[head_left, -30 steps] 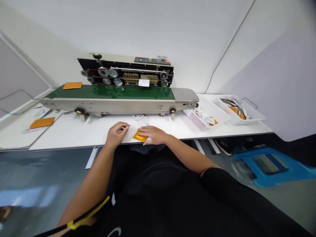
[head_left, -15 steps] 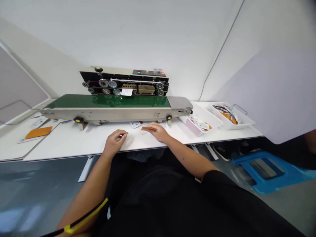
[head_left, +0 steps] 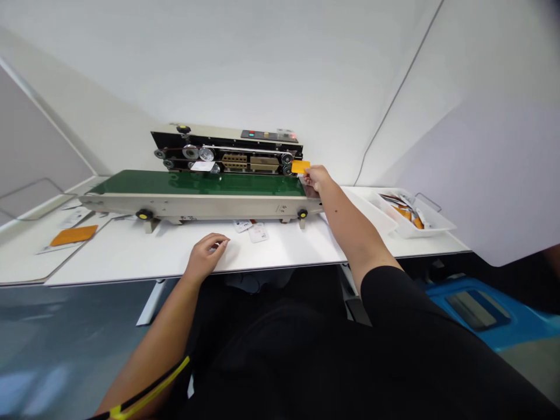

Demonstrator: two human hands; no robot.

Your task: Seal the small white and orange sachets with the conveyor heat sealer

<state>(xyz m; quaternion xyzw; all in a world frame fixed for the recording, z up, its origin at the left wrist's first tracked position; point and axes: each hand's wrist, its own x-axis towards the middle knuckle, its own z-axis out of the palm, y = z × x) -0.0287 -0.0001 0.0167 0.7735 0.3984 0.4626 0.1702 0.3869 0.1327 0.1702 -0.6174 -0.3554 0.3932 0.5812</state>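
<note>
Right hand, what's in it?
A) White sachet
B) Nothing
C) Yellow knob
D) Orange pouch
D. The right hand grips the orange pouch by one edge, above the end of the green conveyor belt.

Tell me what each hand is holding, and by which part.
The right hand holds an orange sachet by its right edge, between the fingers and thumb. The left hand holds nothing.

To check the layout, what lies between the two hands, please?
Head view: from left hand to right hand, two white sachets on the white table, then the sealer's right end.
</note>
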